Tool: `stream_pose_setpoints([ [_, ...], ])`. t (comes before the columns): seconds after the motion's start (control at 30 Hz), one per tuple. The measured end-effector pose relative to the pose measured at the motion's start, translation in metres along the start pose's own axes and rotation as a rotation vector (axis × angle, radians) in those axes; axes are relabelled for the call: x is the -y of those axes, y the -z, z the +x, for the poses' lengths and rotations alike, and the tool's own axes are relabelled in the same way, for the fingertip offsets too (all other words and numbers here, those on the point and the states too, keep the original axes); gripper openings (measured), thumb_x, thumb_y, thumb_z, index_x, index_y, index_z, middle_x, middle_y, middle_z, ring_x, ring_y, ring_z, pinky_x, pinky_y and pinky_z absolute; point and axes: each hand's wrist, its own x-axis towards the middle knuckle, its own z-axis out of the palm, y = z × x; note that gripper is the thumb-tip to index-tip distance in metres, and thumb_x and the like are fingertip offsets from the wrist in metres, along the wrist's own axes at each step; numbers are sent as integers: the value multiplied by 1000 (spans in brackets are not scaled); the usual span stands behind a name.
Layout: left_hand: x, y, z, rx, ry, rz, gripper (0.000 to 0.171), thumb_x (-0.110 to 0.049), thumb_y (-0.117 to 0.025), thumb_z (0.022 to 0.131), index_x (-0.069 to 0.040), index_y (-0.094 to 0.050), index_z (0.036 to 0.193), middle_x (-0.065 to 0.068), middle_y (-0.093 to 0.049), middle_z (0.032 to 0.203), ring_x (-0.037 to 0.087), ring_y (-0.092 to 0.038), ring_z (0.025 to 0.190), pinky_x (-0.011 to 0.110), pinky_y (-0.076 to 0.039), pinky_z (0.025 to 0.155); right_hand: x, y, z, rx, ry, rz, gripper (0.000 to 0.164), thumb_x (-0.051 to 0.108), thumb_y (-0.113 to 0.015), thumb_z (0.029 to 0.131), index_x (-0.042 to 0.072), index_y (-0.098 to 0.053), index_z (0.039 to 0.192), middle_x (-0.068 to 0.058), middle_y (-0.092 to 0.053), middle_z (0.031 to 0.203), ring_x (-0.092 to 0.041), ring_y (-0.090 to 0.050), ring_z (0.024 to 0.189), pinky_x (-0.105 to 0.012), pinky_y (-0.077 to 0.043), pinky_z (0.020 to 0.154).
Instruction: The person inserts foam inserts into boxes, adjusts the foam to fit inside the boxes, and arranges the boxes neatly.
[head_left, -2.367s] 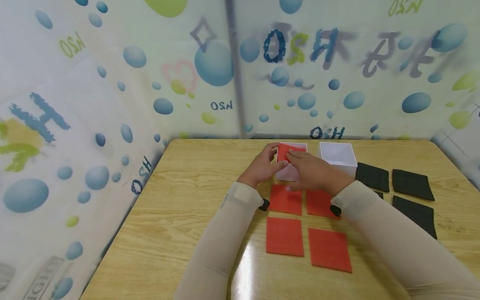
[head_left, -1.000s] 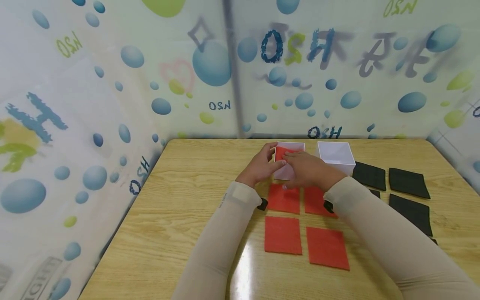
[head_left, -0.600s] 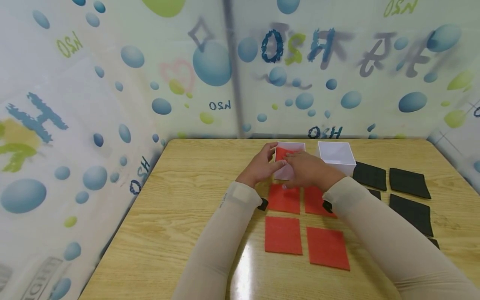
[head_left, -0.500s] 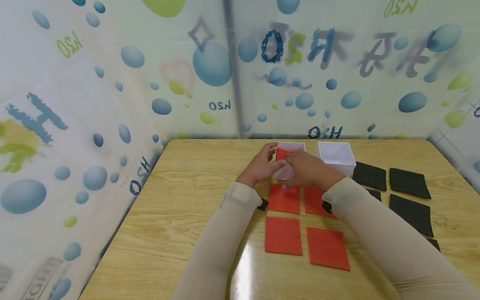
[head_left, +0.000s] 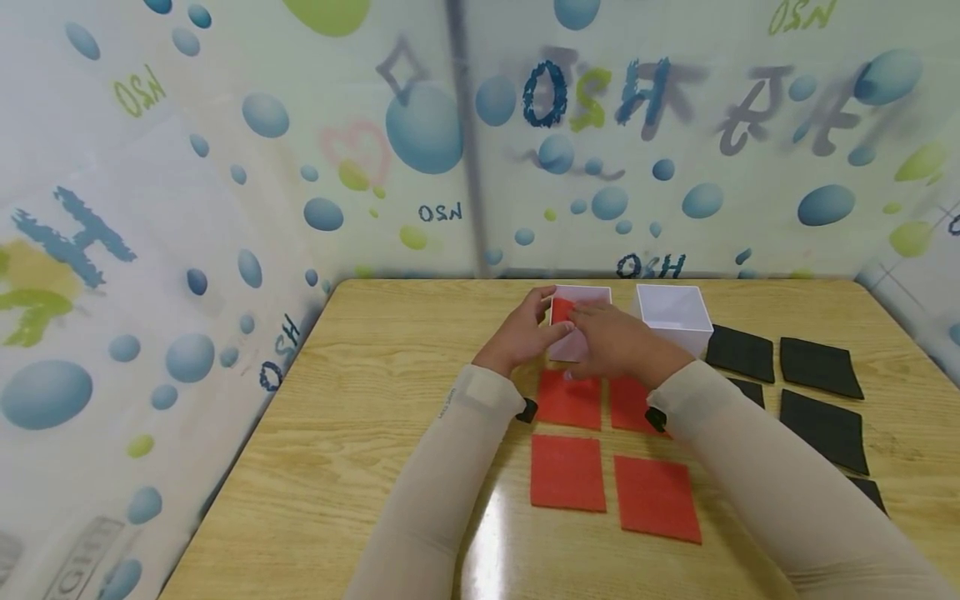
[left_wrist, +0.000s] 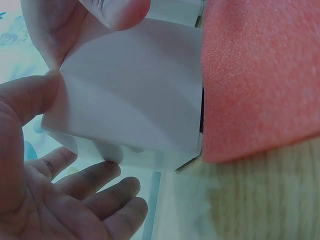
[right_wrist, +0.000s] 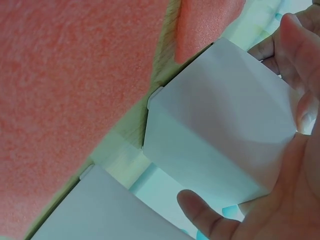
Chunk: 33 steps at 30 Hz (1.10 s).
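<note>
Red foam-like material shows at the top of the left white box [head_left: 567, 347]: a red piece [head_left: 561, 310] lies inside it, against the left wall, partly hidden by fingers. The left hand [head_left: 517, 335] grips that box, its fingers along the outer left side near the far corner and its thumb reaching across the near side. The right hand [head_left: 618, 340] comes over from the other side with fairly straight fingers, their tips over the box and touching the red piece (the very ends are hard to make out), while its thumb stands out apart, below the rim. Beside this box, on its right and apart from it, stands the right white box [head_left: 686, 338], upright with its top uncovered. Four red squares [head_left: 567, 472] lie flat in two rows nearer the person, the farther right one partly covered by the right wrist. To the right of them lie black squares [head_left: 823, 430], two partly hidden behind the right arm. Everything rests on a wood-grain table [head_left: 322, 417], in front of a sheet [head_left: 360, 242] printed with blue and green bubbles. Both arms wear pale sleeves [head_left: 420, 508], with a dark device [head_left: 527, 410] under each wrist.
</note>
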Motion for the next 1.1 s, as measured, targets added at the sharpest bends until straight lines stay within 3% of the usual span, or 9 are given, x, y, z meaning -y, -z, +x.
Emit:
stream_pose_setpoints([
  [0.4, -1, 0, 2, 7, 9, 18, 74, -32, -69, 102, -24, -31, 165, 9, -39, 169, 34, -37, 156, 51, -40, 122, -6, -3, -3, -33, 27, -18, 115, 46, -90, 81, 5, -26, 167, -17, -28, 173, -41, -20, 161, -59, -26, 126],
  [0.6, -1, 0, 1, 8, 17, 20, 73, -33, -69, 103, -25, -31, 165, 6, -38, 170, 34, -36, 157, 51, -40, 122, -9, -3, -7, -101, 74, 8, 117, 44, -90, 81, 9, -21, 169, -15, -24, 175, -41, -16, 162, -62, -22, 127],
  [0.77, 1, -1, 0, 6, -2, 23, 73, -33, -68, 103, -24, -30, 165, 7, -37, 170, 34, -37, 156, 50, -39, 123, -9, 3, -19, -164, 103, 11, 114, 44, -90, 82, 10, -24, 169, -15, -26, 174, -43, -16, 162, -65, -24, 126],
  [0.87, 1, -1, 1, 2, 6, 27, 73, -34, -68, 103, -25, -30, 165, 7, -38, 170, 34, -36, 156, 51, -40, 122, -10, 8, -30, -172, 111, 24, 111, 44, -89, 83, 9, -26, 168, -16, -29, 173, -42, -21, 160, -65, -33, 122],
  [1.0, 0, -1, 2, -5, 41, 22, 74, -36, -69, 102, -28, -31, 164, 4, -38, 170, 33, -36, 156, 53, -43, 120, -13, 13, -47, -151, 81, 50, 111, 43, -89, 83, 7, -26, 167, -19, -29, 172, -44, -27, 158, -63, -42, 116],
  [1.1, -1, -2, 2, -11, 61, 17, 75, -35, -71, 101, -30, -31, 164, 2, -39, 169, 31, -37, 156, 53, -44, 118, -17, 14, -62, -130, 55, 67, 111, 45, -88, 84, 4, -26, 167, -22, -27, 172, -46, -27, 157, -65, -40, 116],
])
